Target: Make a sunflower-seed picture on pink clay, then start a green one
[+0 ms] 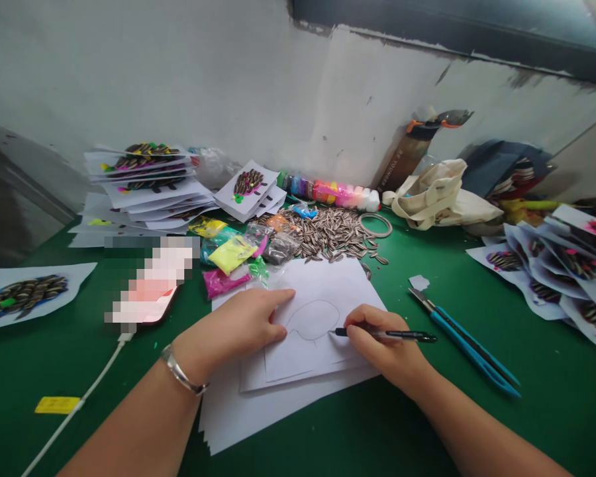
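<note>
In the head view my right hand [385, 341] is closed around a black pen [400, 335], its tip at the lower right of a thin drawn oval on the white paper [308, 364]. A short stroke shows below the oval. My left hand [246, 318] lies on the left part of the same sheet, index finger stretched out and thumb apart, a silver bracelet [179, 371] on its wrist. More white sheets [223, 421] are stacked beneath. Just beyond the paper are a pile of striped sunflower seeds [332, 232] and bags of coloured clay [233, 254].
Right of the paper lies a blue-handled craft knife [471, 351] beside a paper scrap [419, 282]. Seed pictures are stacked at the left [153, 192] and right [551, 265]. A phone [151, 285] with a white cable is at left. A bottle [406, 156] and cloth bag [437, 199] stand behind.
</note>
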The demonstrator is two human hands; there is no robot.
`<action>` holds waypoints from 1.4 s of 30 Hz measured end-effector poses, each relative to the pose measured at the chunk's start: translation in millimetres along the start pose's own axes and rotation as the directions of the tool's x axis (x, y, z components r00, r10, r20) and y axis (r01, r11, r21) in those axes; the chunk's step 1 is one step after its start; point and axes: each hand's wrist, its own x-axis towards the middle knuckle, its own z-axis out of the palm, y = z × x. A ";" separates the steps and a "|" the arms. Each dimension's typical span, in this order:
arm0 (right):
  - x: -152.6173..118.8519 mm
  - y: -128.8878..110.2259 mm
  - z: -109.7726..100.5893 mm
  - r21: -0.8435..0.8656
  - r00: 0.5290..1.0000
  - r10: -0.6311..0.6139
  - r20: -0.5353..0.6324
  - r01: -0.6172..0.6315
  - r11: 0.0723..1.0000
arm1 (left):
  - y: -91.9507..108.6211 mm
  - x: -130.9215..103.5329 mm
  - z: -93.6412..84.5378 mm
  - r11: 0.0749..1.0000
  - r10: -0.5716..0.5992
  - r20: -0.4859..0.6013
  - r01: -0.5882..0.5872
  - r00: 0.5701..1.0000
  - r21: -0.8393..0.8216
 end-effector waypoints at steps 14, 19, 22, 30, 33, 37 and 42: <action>2.2 2.6 -4.0 0.128 0.995 0.095 0.017 -0.097 0.987 | -0.9 1.4 0.5 1.000 -0.006 -0.003 0.006 1.000 -0.004; 1.3 1.0 -1.9 0.075 0.998 0.068 0.014 -0.069 0.995 | -0.7 0.9 0.7 1.000 -0.006 0.000 0.006 1.000 -0.004; 0.8 0.4 -1.2 0.052 0.999 0.048 0.014 -0.048 0.997 | 0.0 1.0 0.3 1.000 -0.011 -0.002 0.011 1.000 -0.002; 0.1 3.2 -2.5 -0.017 1.000 0.015 0.018 -0.015 1.000 | -1.7 1.5 1.4 1.000 -0.005 -0.007 0.005 1.000 0.008; -0.9 3.2 -4.0 -0.028 0.999 -0.005 0.034 0.006 1.000 | -1.9 2.0 1.6 1.000 -0.011 -0.003 0.011 1.000 -0.001; -0.9 2.3 -4.9 -0.025 0.998 -0.028 0.055 0.029 0.999 | -0.7 2.0 0.9 1.000 -0.010 -0.004 0.010 1.000 0.000; -0.1 3.4 -5.7 0.023 0.999 0.004 0.050 -0.005 1.000 | 1.2 0.7 -0.8 1.000 -0.004 -0.012 0.004 1.000 -0.001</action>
